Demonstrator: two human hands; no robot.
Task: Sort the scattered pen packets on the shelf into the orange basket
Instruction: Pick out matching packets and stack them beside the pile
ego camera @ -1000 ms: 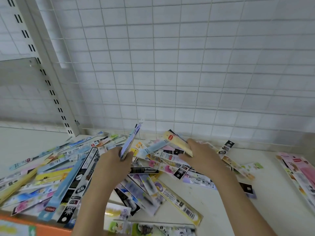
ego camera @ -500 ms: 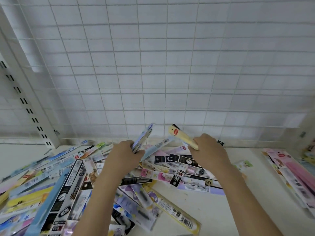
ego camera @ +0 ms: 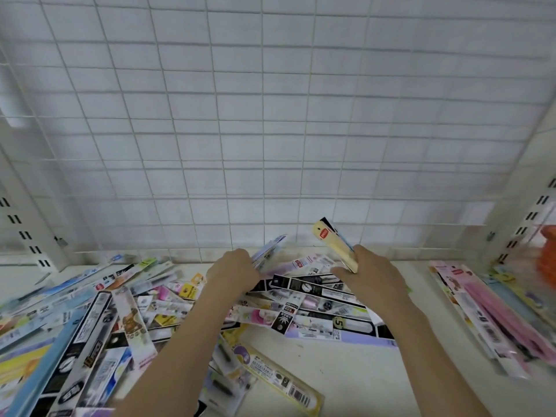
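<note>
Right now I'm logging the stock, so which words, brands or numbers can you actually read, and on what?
"5": large numeral on a black-banded packet lying in the pile under the right hand.
Red logo on the yellow packet the right hand holds: white letters, too blurred to read.
Blue packet in the left hand: motion-blurred, unreadable.
Barcodes and small print on the other packets: too small to read.

Two bare forearms, no sleeves in view — hands [ego camera: 233,270] ungloved, unadorned
</note>
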